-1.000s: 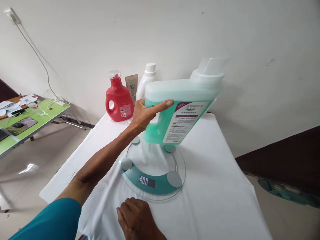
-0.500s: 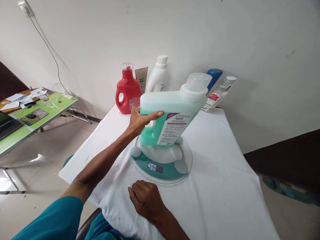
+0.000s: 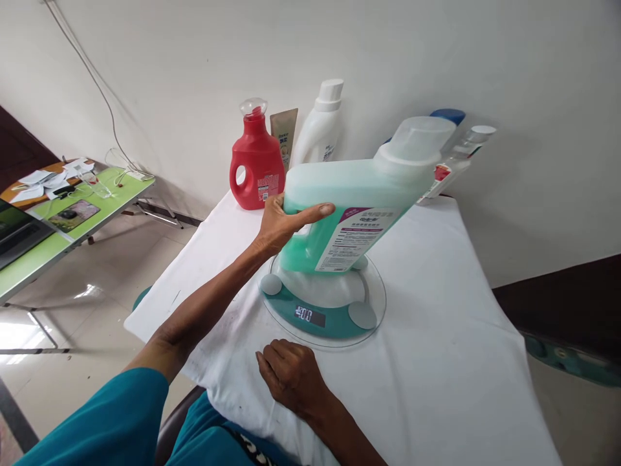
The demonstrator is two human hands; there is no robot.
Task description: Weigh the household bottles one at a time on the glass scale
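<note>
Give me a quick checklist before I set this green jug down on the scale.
1. Grip: left hand wraps the jug handle, thumb along its side. Ok.
2. Jug cap on. Ok.
3. Jug upright: it tilts, top toward the right. Not ok.
4. Scale platform free: only the jug is over it; whether its base touches the glass, cannot tell.
5. Right hand off the scale: it rests on the white cloth in front of the rim. Ok.
6. Display lit; exact digits, cannot tell.
</note>
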